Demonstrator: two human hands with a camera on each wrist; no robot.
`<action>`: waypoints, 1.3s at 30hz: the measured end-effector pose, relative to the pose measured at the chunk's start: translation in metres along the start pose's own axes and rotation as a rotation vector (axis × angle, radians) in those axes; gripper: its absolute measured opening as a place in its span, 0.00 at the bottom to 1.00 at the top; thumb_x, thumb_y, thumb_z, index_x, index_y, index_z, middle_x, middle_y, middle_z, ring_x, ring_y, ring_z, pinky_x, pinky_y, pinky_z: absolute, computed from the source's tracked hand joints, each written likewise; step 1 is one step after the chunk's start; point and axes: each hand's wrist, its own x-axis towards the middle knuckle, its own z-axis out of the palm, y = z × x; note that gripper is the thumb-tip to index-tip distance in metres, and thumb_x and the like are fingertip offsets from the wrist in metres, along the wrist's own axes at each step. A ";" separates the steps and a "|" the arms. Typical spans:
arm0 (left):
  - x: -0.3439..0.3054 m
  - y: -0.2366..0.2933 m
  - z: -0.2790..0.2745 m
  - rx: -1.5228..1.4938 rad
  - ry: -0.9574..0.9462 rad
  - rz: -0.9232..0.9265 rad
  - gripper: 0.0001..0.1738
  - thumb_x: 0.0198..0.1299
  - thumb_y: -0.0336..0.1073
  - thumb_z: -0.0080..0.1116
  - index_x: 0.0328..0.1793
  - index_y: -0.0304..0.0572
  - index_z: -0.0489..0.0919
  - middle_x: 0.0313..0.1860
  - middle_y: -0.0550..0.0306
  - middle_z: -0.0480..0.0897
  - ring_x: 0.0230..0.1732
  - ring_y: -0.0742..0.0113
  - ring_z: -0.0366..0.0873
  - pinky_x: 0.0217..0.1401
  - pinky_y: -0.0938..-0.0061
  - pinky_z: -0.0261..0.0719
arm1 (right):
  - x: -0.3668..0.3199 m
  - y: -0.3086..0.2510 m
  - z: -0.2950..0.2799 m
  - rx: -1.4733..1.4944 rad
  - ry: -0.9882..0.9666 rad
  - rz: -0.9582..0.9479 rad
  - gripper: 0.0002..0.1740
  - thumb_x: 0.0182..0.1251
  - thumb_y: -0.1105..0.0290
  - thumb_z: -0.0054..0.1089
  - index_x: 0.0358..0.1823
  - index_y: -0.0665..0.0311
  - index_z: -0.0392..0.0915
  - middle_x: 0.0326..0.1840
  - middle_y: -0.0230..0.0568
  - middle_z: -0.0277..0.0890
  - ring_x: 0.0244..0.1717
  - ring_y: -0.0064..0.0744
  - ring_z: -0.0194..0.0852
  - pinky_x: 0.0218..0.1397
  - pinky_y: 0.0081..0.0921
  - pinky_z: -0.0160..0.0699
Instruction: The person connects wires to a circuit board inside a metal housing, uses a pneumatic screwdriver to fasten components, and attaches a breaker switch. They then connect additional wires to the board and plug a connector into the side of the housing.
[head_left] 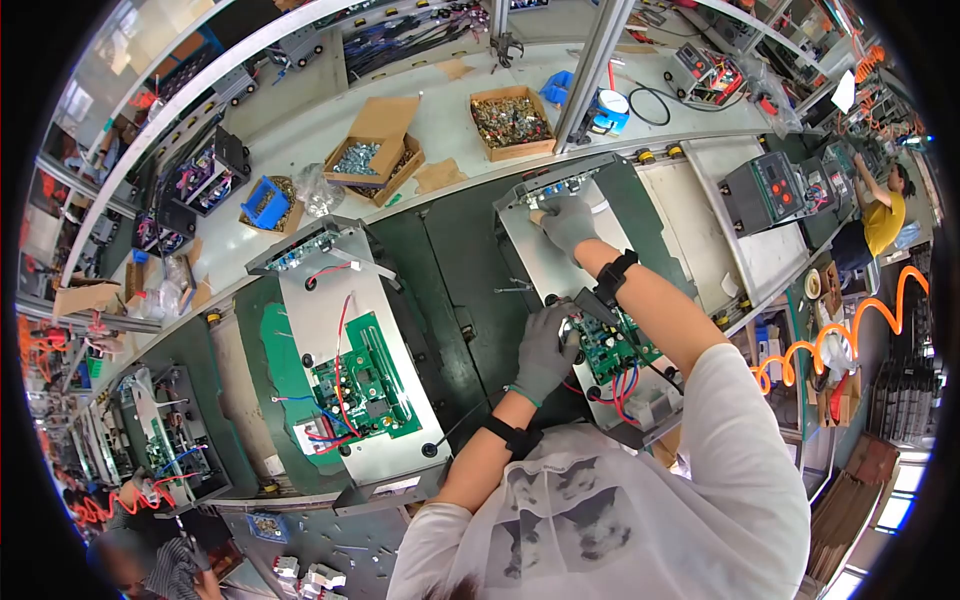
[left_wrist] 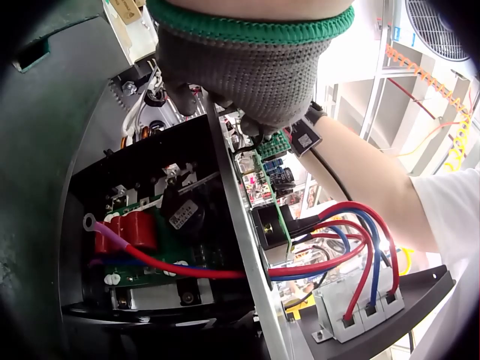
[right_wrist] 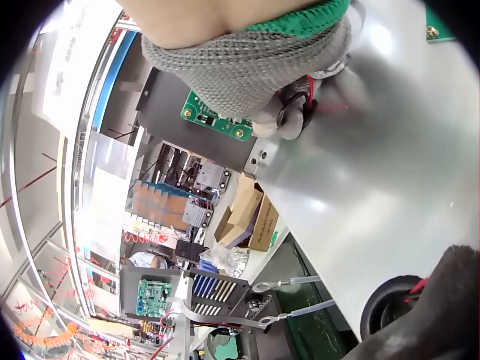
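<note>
A metal chassis (head_left: 548,262) with a green circuit board (head_left: 608,350) lies before the person. Gloved in grey, the left hand (head_left: 545,350) grips its left edge. In the left wrist view that hand's curled fingers (left_wrist: 259,126) straddle the metal plate, above a black housing (left_wrist: 199,135) with a red wire (left_wrist: 180,274). At the chassis's far end, the gloved right hand (head_left: 570,225) reaches to the front panel (head_left: 556,184). Its fingertips pinch red and black wires (right_wrist: 310,91) beside a small green board (right_wrist: 214,121), partly hiding them.
Another chassis (head_left: 318,290) with its own green board (head_left: 370,385) lies to the left. Along the far bench stand cardboard boxes of small hardware (head_left: 510,122) and a blue bin (head_left: 266,203). A finished-looking black unit (head_left: 765,193) stands at right. Another person (head_left: 882,225) is farther off.
</note>
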 end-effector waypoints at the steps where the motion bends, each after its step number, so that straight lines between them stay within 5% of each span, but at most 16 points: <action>1: 0.000 -0.001 0.000 0.000 -0.001 0.000 0.23 0.53 0.33 0.56 0.58 0.45 0.72 0.56 0.48 0.75 0.56 0.45 0.69 0.61 0.60 0.69 | 0.000 0.001 -0.001 0.028 -0.026 0.004 0.21 0.55 0.56 0.67 0.48 0.58 0.82 0.44 0.45 0.82 0.46 0.44 0.79 0.51 0.34 0.75; 12: 0.002 0.003 -0.003 0.001 -0.002 0.006 0.24 0.51 0.32 0.57 0.58 0.47 0.73 0.54 0.49 0.76 0.55 0.46 0.70 0.61 0.59 0.68 | -0.003 -0.006 -0.012 0.087 -0.056 0.064 0.21 0.56 0.59 0.66 0.50 0.60 0.81 0.45 0.47 0.81 0.47 0.44 0.79 0.51 0.33 0.75; 18: 0.003 -0.001 0.001 -0.025 0.005 0.032 0.24 0.51 0.34 0.55 0.58 0.52 0.74 0.54 0.51 0.75 0.55 0.47 0.69 0.62 0.60 0.67 | -0.001 -0.003 -0.017 0.102 -0.103 -0.060 0.22 0.56 0.60 0.67 0.50 0.63 0.81 0.47 0.48 0.80 0.47 0.45 0.78 0.51 0.33 0.75; 24: 0.002 0.001 -0.001 -0.021 -0.006 -0.002 0.24 0.51 0.34 0.55 0.57 0.51 0.74 0.55 0.51 0.75 0.56 0.47 0.69 0.62 0.60 0.68 | -0.005 -0.002 -0.012 0.296 -0.137 0.051 0.22 0.55 0.58 0.68 0.47 0.65 0.82 0.38 0.45 0.82 0.36 0.37 0.81 0.44 0.31 0.76; 27: 0.001 -0.002 0.002 -0.006 0.001 -0.004 0.23 0.51 0.34 0.56 0.56 0.51 0.74 0.54 0.51 0.76 0.56 0.47 0.69 0.62 0.60 0.68 | -0.003 -0.002 -0.008 0.074 -0.029 -0.036 0.21 0.56 0.55 0.67 0.47 0.58 0.81 0.37 0.39 0.83 0.40 0.41 0.81 0.46 0.37 0.76; 32: 0.003 0.000 -0.002 -0.021 -0.039 -0.058 0.22 0.51 0.35 0.56 0.55 0.49 0.74 0.54 0.52 0.76 0.55 0.48 0.69 0.61 0.60 0.69 | -0.019 -0.029 -0.028 -0.257 0.009 0.082 0.21 0.54 0.44 0.63 0.43 0.48 0.82 0.36 0.36 0.83 0.40 0.39 0.81 0.41 0.36 0.74; 37: 0.001 -0.002 0.003 -0.016 -0.036 -0.025 0.21 0.52 0.34 0.55 0.55 0.47 0.74 0.53 0.50 0.76 0.56 0.48 0.71 0.60 0.61 0.70 | -0.019 -0.026 -0.025 -0.282 0.060 0.078 0.19 0.56 0.43 0.60 0.42 0.44 0.82 0.37 0.34 0.83 0.40 0.38 0.81 0.41 0.36 0.73; 39: 0.001 0.000 0.004 -0.254 0.007 -0.079 0.20 0.53 0.33 0.55 0.54 0.45 0.74 0.53 0.47 0.75 0.57 0.48 0.72 0.61 0.62 0.70 | -0.017 -0.028 -0.026 -0.287 0.055 0.065 0.18 0.56 0.43 0.59 0.42 0.43 0.82 0.37 0.33 0.83 0.41 0.38 0.81 0.41 0.36 0.73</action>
